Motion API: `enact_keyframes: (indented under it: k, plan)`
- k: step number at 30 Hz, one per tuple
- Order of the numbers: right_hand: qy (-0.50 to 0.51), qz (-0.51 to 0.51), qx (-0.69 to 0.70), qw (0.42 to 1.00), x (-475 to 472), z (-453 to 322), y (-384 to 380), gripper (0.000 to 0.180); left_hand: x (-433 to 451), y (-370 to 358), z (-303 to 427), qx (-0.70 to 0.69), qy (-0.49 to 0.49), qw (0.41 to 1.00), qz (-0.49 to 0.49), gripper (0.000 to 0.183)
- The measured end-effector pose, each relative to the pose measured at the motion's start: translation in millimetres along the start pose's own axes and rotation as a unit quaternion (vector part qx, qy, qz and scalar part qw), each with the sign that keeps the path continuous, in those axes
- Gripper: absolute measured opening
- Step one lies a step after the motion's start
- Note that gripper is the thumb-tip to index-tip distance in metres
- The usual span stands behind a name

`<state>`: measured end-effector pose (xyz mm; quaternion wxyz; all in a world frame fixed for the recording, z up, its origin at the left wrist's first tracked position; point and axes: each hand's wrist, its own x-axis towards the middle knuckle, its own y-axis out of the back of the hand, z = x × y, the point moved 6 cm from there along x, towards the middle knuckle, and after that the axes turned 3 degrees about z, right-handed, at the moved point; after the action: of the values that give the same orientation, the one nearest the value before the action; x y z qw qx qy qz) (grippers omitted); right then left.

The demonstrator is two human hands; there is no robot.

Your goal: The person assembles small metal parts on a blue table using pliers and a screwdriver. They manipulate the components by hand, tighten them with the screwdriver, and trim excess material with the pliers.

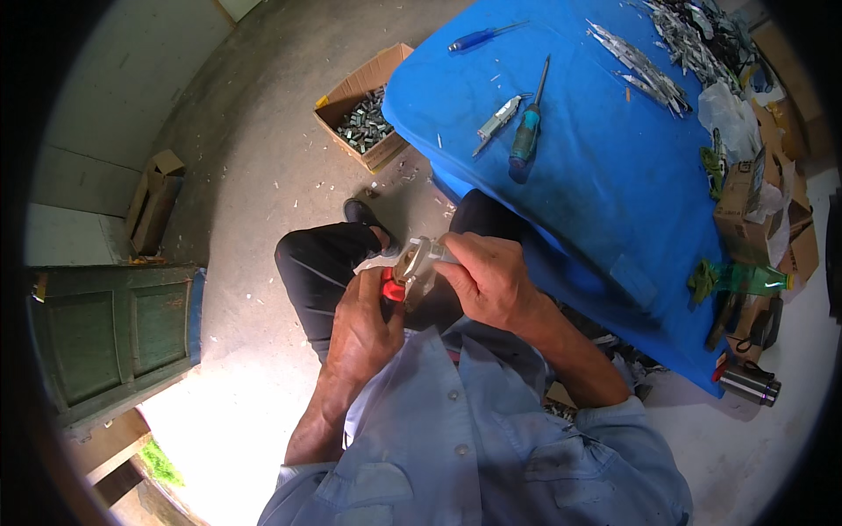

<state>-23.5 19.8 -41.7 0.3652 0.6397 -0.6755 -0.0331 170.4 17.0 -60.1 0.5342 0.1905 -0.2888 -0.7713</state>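
Above my lap, my left hand [364,320] grips a small red plastic part [393,286] between thumb and fingers. Joined to or pressed against it is a clear plastic piece [416,262] with something brownish inside; I cannot tell exactly what it is. My right hand [490,276] pinches the upper right end of that clear piece between thumb and forefinger. On the blue-covered table [612,191] beyond lie a screwdriver with a teal and black handle [525,135], a grey utility knife or similar slim tool [500,121] and a blue-handled screwdriver [471,41].
A cardboard box [381,154] of small metallic pieces stands on the floor by the table. Thin grey strips [641,66] lie at the table's far right. Along its right edge are a torn carton [746,204], a green plastic bottle [750,278] and a steel flask [750,383].
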Motion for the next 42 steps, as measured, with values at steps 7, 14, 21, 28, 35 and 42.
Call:
enact_keyframes:
  k: [7,14,21,28,35,42]
  plan:
    - [0.11,0.02,-0.06,0.992,1.2,-7.1,5.4,0.026,-8.9,-4.1,-2.6,-0.104,0.026,0.993,-0.051,0.031]
    - [0.188,-0.012,-0.084,0.979,8.6,-8.4,11.9,0.033,-8.2,0.7,0.5,-0.178,0.008,0.979,-0.1,0.02]
    - [0.231,-0.03,-0.095,0.968,5.9,-5.8,11.5,0.036,-21.1,-8.6,-14.2,-0.283,0.143,0.921,-0.228,0.012]
    - [0.244,-0.009,-0.076,0.967,8.2,-8.5,12.8,0.03,-26.4,-11.7,-5.6,-0.402,0.198,0.851,-0.275,0.015]
    - [0.24,0.025,-0.094,0.966,14.5,9.2,17.2,0.026,-59.1,-24.3,9.7,-0.473,0.271,0.758,-0.358,0.019]
    - [0.046,0.03,0.007,0.998,-4.4,40.2,17.5,0.022,-42.9,-16.1,12.5,-0.462,0.214,0.818,-0.266,0.023]
